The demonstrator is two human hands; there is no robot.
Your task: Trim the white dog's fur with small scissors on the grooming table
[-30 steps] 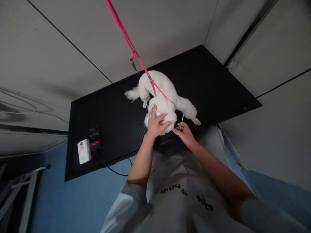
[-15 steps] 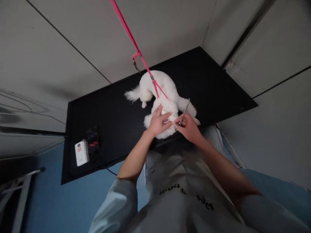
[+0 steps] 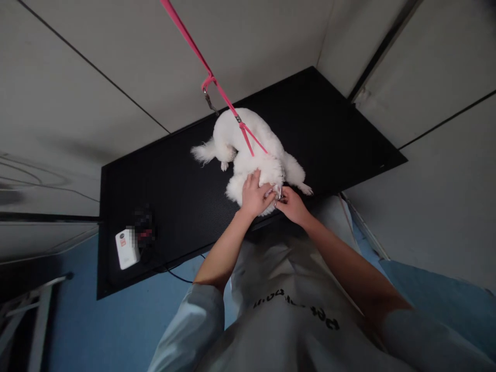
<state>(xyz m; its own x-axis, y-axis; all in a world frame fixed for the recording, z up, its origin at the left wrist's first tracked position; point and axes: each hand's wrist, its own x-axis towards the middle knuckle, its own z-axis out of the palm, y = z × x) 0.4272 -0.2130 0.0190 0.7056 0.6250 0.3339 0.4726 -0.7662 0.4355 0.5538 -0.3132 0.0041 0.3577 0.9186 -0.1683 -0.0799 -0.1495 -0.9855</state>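
Observation:
A small white dog (image 3: 248,147) stands on a black table (image 3: 174,181), tied by a pink leash (image 3: 201,57) that runs up out of view. My left hand (image 3: 253,195) grips the dog's head near the table's front edge. My right hand (image 3: 290,204) holds thin metal scissors (image 3: 279,192) right against the fur beside my left fingers. The dog's face is hidden under my hands.
A white box-shaped device (image 3: 126,249) and a dark blurred object (image 3: 143,230) lie at the table's left front corner, with a black cable (image 3: 182,271) hanging off the edge. Grey wall panels surround the table. The floor is blue. A metal frame (image 3: 23,315) stands at lower left.
My right hand has brought the scissors from beside the dog's leg in to the fur at my left hand. The scissors now point into the fur. The view shifted slightly.

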